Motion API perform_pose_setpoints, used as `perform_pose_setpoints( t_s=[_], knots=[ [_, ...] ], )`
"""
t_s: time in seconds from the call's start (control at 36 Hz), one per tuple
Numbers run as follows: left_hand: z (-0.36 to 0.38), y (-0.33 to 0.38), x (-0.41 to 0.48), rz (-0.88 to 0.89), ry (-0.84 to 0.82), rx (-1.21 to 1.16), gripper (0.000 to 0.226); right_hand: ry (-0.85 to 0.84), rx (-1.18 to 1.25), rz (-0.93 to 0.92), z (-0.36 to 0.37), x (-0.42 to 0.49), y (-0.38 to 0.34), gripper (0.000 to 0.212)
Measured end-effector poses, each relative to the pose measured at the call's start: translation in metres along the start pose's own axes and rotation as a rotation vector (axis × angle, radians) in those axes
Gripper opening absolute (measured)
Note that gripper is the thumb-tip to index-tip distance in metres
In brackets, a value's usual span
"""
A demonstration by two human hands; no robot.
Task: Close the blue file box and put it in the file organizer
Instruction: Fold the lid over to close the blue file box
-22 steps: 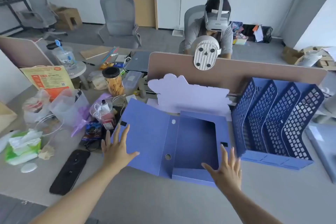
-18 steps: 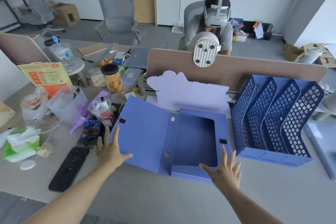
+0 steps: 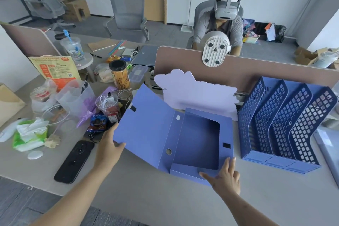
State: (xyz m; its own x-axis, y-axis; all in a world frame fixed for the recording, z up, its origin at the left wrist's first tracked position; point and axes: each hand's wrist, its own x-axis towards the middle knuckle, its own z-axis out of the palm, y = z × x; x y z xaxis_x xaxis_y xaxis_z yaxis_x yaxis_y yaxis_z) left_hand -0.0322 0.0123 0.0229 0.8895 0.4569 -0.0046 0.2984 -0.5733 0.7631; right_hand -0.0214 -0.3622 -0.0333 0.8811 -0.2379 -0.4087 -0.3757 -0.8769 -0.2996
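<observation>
The blue file box (image 3: pixel 197 139) lies open on the grey desk, its empty tray facing up and its lid (image 3: pixel 145 124) spread out to the left, slightly raised. My left hand (image 3: pixel 108 147) grips the lid's near left edge, thumb on top and fingers hidden beneath. My right hand (image 3: pixel 224 176) rests with spread fingers on the box's near right corner. The blue file organizer (image 3: pixel 282 124), with several mesh-walled slots, stands just to the right of the box.
A black flat device (image 3: pixel 74 161) lies left of my left arm. Clutter of bags, cups, a jar (image 3: pixel 119 74) and tissues (image 3: pixel 30 134) fills the desk's left side. A lilac cloud-shaped card (image 3: pixel 194 90) leans on the brown divider (image 3: pixel 256 69). A person in a headset (image 3: pixel 227 5) sits behind it.
My left hand has gone from hovering open beside the lid to gripping its left edge. My right hand has moved forward onto the box's near right corner.
</observation>
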Motion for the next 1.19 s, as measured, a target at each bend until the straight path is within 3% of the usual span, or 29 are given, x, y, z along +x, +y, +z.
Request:
perform_pose_setpoints(
  t_s=[0.19,0.33,0.44,0.58,0.72,0.97,1.11,1.19],
  knots=[
    [0.0,0.045,-0.014,0.153,-0.11,-0.192,0.072,-0.089,0.047,-0.09,-0.01,0.012,0.015,0.123],
    [0.019,0.069,-0.024,0.375,-0.209,-0.2,0.073,-0.134,0.127,-0.093,-0.021,0.018,0.025,0.113],
    [0.043,0.091,-0.038,0.491,-0.287,-0.24,0.072,-0.07,0.329,-0.066,-0.036,0.021,0.013,0.09],
    [0.076,0.113,-0.045,0.475,-0.569,-0.329,0.069,-0.157,0.843,-0.164,-0.082,0.014,-0.028,0.058],
    [0.111,0.132,-0.028,0.236,-0.568,-0.414,0.053,-0.15,0.876,-0.263,-0.111,0.013,-0.051,0.058],
    [0.169,0.109,0.008,0.075,-0.607,-0.244,0.11,-0.147,0.806,-0.224,-0.109,0.019,-0.047,0.092],
    [0.184,0.094,0.006,-0.073,-0.58,-0.06,0.148,-0.129,0.829,-0.181,-0.095,0.023,-0.031,0.088],
    [0.196,0.092,-0.001,-0.101,-0.561,0.02,0.155,-0.093,0.859,-0.14,-0.087,0.03,-0.018,0.084]
  ],
)
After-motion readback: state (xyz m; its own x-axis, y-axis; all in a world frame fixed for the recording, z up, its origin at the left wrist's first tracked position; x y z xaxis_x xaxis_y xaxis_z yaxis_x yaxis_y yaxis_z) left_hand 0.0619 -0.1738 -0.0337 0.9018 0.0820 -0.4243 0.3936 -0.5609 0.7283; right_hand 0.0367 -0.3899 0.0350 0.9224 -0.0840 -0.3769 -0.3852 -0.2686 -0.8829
